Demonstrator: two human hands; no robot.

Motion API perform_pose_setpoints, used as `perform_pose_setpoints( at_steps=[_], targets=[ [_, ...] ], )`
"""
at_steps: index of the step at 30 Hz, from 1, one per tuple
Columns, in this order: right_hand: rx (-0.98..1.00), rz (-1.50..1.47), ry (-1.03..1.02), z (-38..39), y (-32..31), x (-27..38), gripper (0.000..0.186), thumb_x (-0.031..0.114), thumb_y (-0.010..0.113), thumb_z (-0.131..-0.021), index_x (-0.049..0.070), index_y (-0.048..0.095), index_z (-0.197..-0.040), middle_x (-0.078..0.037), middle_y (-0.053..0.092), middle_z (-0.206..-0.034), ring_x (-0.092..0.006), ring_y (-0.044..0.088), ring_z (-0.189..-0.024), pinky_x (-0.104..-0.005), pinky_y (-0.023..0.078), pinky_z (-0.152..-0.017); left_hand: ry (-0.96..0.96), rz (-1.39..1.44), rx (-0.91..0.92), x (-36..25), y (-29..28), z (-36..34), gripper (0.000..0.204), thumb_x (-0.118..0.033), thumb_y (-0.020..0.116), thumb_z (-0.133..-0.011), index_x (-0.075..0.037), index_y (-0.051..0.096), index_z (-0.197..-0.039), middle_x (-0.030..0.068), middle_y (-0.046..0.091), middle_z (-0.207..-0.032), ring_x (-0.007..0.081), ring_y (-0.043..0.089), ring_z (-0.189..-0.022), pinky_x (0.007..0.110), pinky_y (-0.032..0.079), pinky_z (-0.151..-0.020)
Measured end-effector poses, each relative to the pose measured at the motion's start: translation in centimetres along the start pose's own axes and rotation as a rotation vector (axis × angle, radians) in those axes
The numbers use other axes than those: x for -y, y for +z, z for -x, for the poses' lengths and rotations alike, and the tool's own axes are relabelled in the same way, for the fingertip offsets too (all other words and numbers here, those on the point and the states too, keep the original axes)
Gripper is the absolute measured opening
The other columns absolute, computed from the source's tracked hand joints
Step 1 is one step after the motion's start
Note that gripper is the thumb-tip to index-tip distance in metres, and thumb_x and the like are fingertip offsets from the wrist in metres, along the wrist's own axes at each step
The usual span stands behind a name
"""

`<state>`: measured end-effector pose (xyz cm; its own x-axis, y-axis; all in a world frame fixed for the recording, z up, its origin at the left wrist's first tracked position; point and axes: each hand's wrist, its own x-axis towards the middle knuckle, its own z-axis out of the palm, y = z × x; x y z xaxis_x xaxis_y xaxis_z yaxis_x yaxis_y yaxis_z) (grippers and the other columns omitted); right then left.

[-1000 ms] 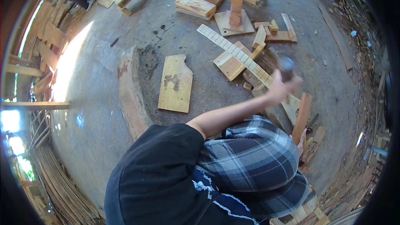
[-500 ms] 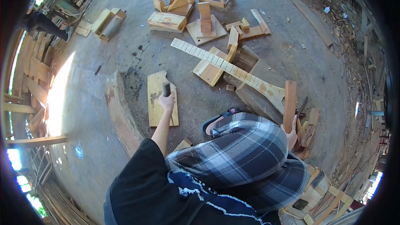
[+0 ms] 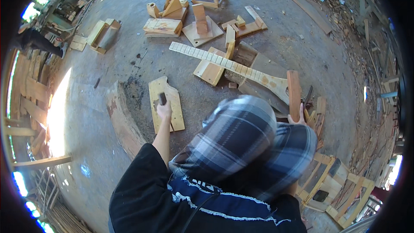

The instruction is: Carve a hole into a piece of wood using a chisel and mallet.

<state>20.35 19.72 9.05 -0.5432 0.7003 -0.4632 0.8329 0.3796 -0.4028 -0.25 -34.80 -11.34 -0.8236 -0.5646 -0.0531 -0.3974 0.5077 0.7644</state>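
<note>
Holds a dark-ended tool [image 3: 162, 99] in the closed left hand [image 3: 164, 111], over a notched pale board [image 3: 176, 110]; grips a reddish wooden block [image 3: 294, 89] by its near end in the right hand [image 3: 298, 120]; has a long slotted wooden piece [image 3: 233, 66] beyond and left of the right hand, plaid-covered knees [image 3: 241, 131] between both hands, a weathered plank [image 3: 125, 118] left of the left hand
</note>
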Motion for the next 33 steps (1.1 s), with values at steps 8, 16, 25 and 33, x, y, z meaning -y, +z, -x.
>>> perform_pose_setpoints(
  at_steps=[8,16,25,33],
  targets=[
    [0.053,0.010,0.008,-0.3,-0.8,0.5,0.086,0.033,0.065,-0.085,0.039,0.009,-0.151,-0.026,0.062,-0.117,-0.0407,0.062,-0.107,-0.0445,0.049,-0.093,0.365,0.019,0.093,-26.2,3.2,-15.4,0.031,-0.030,0.068,-0.074,-0.004,0.067,-0.091,0.0145,0.067,-0.072,0.0299,0.067,-0.068,0.040,0.050,-0.066],
    [-0.281,-0.101,-0.161,-0.5,1.5,-0.7,0.077,0.017,0.071,-0.078,0.024,0.037,-0.146,-0.025,0.063,-0.113,-0.0385,0.063,-0.100,-0.0413,0.048,-0.083,1.186,-0.584,0.350,-46.1,18.6,-16.9,0.044,-0.024,0.066,-0.072,-0.004,0.063,-0.111,0.0222,0.061,-0.113,0.0362,0.061,-0.105,0.045,0.049,-0.089],
    [-0.259,-0.014,-0.277,-3.2,-0.4,-2.6,0.083,0.006,0.074,-0.068,0.007,0.039,-0.144,-0.023,0.060,-0.120,-0.0359,0.062,-0.103,-0.0384,0.049,-0.086,0.579,-0.612,0.767,-52.0,39.3,-19.6,0.041,-0.008,0.061,-0.073,0.004,0.050,-0.111,0.0188,0.065,-0.079,0.0229,0.066,-0.056,0.032,0.054,-0.051],
    [-0.192,-0.089,-0.202,-3.8,0.5,-5.0,0.087,0.007,0.076,-0.064,0.006,0.040,-0.143,-0.019,0.064,-0.110,-0.0290,0.065,-0.100,-0.0346,0.049,-0.087,-0.178,1.043,0.836,-49.3,48.8,-28.4,0.011,-0.002,0.060,-0.072,-0.007,0.054,-0.079,0.0058,0.056,-0.067,0.0163,0.057,-0.054,0.028,0.050,-0.052]
  ],
)
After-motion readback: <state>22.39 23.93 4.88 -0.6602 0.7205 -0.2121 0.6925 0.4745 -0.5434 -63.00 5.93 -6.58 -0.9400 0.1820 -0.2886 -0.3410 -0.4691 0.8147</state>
